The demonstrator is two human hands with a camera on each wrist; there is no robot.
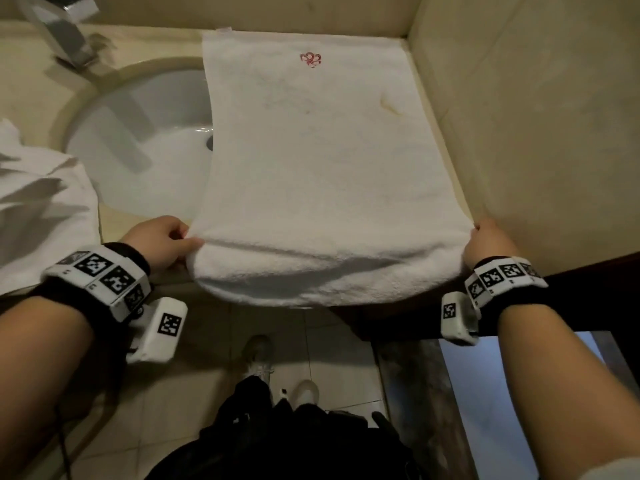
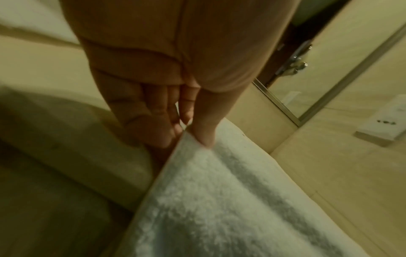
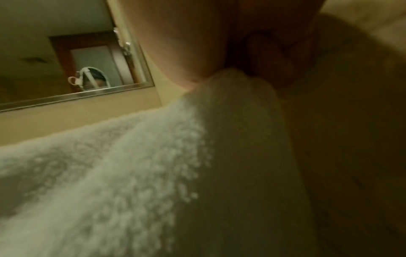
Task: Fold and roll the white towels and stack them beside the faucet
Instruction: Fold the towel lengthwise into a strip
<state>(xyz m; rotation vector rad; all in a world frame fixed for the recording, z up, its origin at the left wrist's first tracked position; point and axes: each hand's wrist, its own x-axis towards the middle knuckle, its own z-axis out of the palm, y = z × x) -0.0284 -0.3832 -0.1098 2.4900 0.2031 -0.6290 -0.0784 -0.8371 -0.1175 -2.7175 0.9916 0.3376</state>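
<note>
both grips hold the near end of the white towel (image 1: 311, 161): the left hand (image 1: 162, 242) pinches its near-left corner between thumb and fingers, and the right hand (image 1: 486, 242) pinches the near-right corner. the towel lies flat on the tabletop (image 1: 446, 161), its long axis running straight away from the person, far hem with the red emblem (image 1: 310, 59) at the back wall. its near end droops over the tabletop's front edge between the two hands, so each hand is equally close. the right side wall (image 1: 519, 116) runs just beside the towel's right edge; the left edge overhangs the sink (image 1: 138, 133). the faucet (image 1: 65, 36) stands far left, and another crumpled towel (image 1: 38, 195) sits left of the sink. open room seems to lie forward, along the towel.
</note>
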